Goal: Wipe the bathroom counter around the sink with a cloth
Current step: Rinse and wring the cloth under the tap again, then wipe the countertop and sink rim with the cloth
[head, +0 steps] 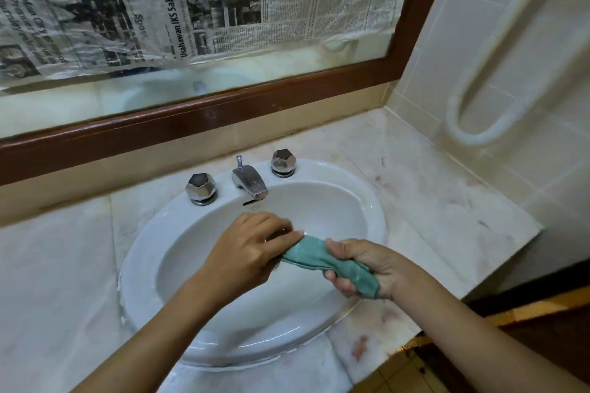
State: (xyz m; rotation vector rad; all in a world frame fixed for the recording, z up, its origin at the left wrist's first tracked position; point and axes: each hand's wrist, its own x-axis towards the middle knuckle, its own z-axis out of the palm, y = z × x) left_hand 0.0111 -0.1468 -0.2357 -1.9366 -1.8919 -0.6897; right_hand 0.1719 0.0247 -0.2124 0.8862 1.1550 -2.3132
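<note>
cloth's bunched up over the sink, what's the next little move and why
Probably carry the teal cloth, rolled tight between the left hand and right hand above the basin, to the marble counter at right, where reddish smudges show, and open it flat to wipe.

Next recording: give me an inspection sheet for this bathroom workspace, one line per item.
Surface: pale marble counter around a white oval sink; reddish marks on the counter right of and in front of the basin.
Job's things: teal cloth, rolled or twisted, held over the basin, not on the counter.
Clutter: nothing seen on the counter.
Hands: left hand grips one end of the cloth, right hand is closed around the other.
Cables: nothing seen.
Surroundings: chrome spout between two faceted knobs, left and right; wood-framed mirror covered with newspaper; tiled wall to the right.
</note>
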